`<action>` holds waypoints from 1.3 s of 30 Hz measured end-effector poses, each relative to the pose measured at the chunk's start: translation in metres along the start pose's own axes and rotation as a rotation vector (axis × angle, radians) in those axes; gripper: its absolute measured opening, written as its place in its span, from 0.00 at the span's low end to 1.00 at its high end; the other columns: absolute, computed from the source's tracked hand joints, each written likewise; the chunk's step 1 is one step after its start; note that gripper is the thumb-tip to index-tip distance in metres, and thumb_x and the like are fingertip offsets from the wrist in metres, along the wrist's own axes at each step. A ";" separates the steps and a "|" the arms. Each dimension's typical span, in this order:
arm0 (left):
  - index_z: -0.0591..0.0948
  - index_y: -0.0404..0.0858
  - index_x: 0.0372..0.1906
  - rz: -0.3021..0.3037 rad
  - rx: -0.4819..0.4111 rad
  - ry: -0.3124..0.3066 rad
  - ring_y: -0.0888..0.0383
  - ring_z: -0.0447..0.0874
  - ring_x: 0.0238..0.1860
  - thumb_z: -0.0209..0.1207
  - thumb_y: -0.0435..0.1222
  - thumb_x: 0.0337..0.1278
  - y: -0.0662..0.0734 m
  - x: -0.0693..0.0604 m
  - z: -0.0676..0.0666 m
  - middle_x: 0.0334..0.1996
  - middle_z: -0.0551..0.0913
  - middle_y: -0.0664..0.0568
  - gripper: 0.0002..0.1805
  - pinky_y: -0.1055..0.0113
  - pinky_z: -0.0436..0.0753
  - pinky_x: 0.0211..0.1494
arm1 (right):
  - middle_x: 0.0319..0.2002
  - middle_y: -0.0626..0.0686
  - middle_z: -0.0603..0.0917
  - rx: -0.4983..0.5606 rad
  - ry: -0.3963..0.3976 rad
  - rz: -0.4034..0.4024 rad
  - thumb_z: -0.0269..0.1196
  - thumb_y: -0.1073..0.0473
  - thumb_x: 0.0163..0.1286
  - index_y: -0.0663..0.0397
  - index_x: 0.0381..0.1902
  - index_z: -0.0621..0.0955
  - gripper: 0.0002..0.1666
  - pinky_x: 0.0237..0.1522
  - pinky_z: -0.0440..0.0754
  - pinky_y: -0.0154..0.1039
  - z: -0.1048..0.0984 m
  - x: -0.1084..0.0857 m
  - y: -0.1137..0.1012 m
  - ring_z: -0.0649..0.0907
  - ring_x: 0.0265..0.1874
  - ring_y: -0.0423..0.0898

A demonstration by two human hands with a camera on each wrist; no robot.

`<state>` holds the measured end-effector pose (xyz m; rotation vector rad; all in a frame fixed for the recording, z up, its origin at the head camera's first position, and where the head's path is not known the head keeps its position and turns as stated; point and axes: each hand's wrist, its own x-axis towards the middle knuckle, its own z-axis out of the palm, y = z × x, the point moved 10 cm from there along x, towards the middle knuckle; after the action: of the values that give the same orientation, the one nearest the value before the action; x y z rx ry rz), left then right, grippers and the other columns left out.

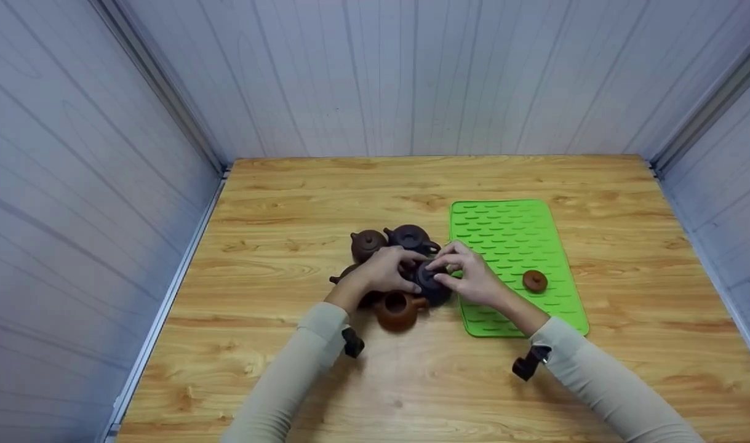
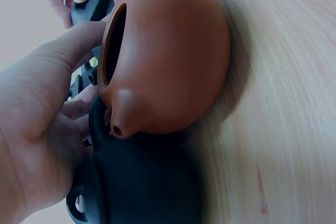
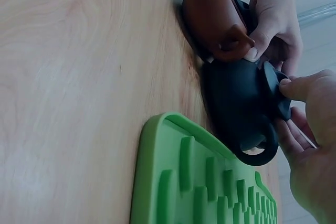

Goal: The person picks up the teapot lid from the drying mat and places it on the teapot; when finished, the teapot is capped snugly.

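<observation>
My left hand (image 1: 388, 269) holds the near-left side of a black teapot (image 3: 231, 93), thumb and fingers spread around it. My right hand (image 1: 475, 280) pinches that teapot's black lid (image 3: 272, 83) at the top. The lid looks slightly tilted in the right wrist view; whether it is fully seated I cannot tell. A lidless reddish-brown teapot (image 2: 173, 56) stands beside the black one, just below the left hand, its round mouth showing. Another dark teapot (image 2: 147, 182) sits under the left palm, mostly hidden in the head view.
Behind the hands stand a dark brown teapot (image 1: 368, 244) and a black teapot (image 1: 408, 237). To the right lies a green ridged mat (image 1: 504, 234) with a reddish-brown lid (image 1: 535, 281) on it. White panels (image 1: 381, 80) enclose the wooden table (image 1: 276, 215).
</observation>
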<state>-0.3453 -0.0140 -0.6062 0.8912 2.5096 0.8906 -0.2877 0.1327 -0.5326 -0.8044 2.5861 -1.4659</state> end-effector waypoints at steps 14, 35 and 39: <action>0.84 0.60 0.76 0.007 0.008 0.004 0.49 0.90 0.68 0.82 0.51 0.61 0.002 0.000 -0.001 0.64 0.93 0.47 0.38 0.49 0.86 0.73 | 0.59 0.62 0.87 -0.023 -0.021 0.040 0.73 0.65 0.78 0.54 0.54 0.94 0.11 0.61 0.89 0.55 0.003 0.002 0.006 0.86 0.62 0.58; 0.85 0.43 0.74 -0.089 0.011 0.071 0.45 0.93 0.66 0.79 0.41 0.67 0.056 -0.046 -0.040 0.64 0.93 0.42 0.32 0.48 0.87 0.72 | 0.59 0.63 0.87 -0.010 -0.041 0.052 0.72 0.64 0.79 0.55 0.55 0.93 0.11 0.64 0.89 0.60 0.006 0.002 0.006 0.86 0.63 0.60; 0.86 0.41 0.72 -0.083 -0.028 0.133 0.43 0.92 0.64 0.78 0.39 0.68 0.064 -0.061 -0.050 0.65 0.91 0.41 0.30 0.45 0.88 0.71 | 0.59 0.63 0.87 -0.017 -0.040 0.057 0.72 0.64 0.79 0.55 0.55 0.93 0.11 0.65 0.89 0.61 0.006 0.001 0.006 0.86 0.62 0.61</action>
<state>-0.2954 -0.0376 -0.5213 0.7358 2.6183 0.9853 -0.2891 0.1299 -0.5408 -0.7479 2.5734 -1.3991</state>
